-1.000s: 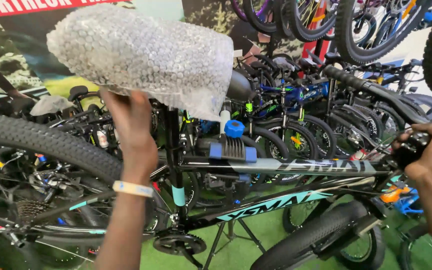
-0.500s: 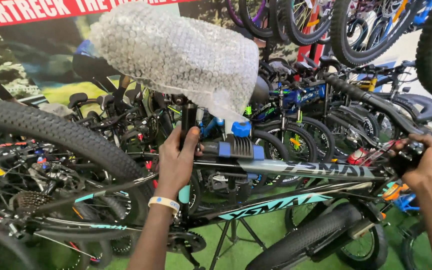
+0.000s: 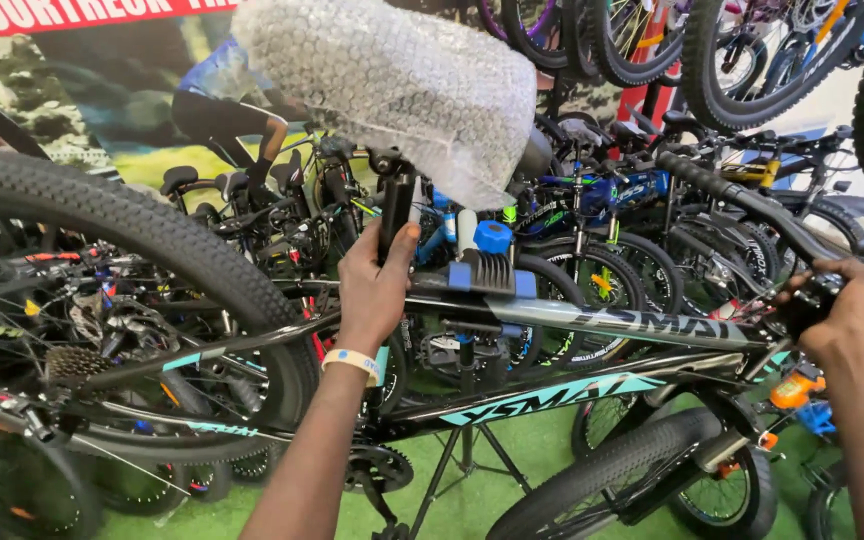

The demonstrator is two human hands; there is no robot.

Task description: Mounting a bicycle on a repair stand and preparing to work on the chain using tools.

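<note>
A black and teal bicycle frame [image 3: 552,395] hangs in a blue repair-stand clamp [image 3: 487,272]. Its saddle [image 3: 402,85] is wrapped in clear bubble wrap, at the top centre. My left hand [image 3: 377,285] grips the black seat post [image 3: 395,215] just below the saddle; a pale wristband is on that wrist. My right hand [image 3: 842,305] is closed around the stem and handlebar area [image 3: 802,300] at the right. The rear wheel [image 3: 142,290] with a knobby tyre fills the left side.
Several other bicycles [image 3: 632,215] stand packed close behind the frame, and wheels [image 3: 752,60] hang overhead at the top right. A poster [image 3: 102,100] covers the back wall. The repair stand's legs [image 3: 462,470] rest on green floor. A front wheel [image 3: 642,480] sits low at the right.
My left hand has come down from under the wrapped saddle and now grips the seat post. The right hand stays on the handlebar area. The view has shifted closer.
</note>
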